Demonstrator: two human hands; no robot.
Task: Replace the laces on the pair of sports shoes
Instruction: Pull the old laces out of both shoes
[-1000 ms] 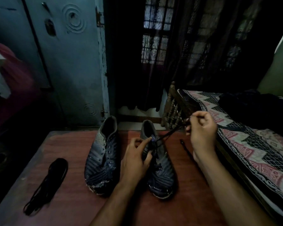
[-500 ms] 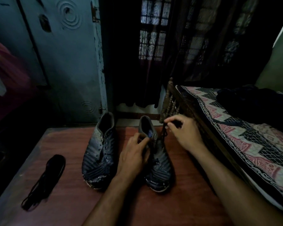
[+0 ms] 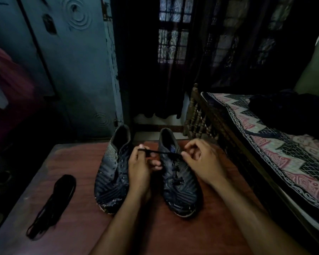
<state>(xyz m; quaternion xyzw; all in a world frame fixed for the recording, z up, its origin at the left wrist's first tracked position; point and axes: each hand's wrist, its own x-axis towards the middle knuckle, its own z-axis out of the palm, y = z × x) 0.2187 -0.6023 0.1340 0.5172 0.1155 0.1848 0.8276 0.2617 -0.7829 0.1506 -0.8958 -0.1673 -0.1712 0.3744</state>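
Standing on the table, the right shoe lay beneath both hands; the left hand and right hand each pinched the lace, stretched crosswise between them above its upper eyelets.

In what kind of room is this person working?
Most likely a bedroom in a home. A bed with a patterned cover stands to the right of the wooden table, and a curtained window is behind it.
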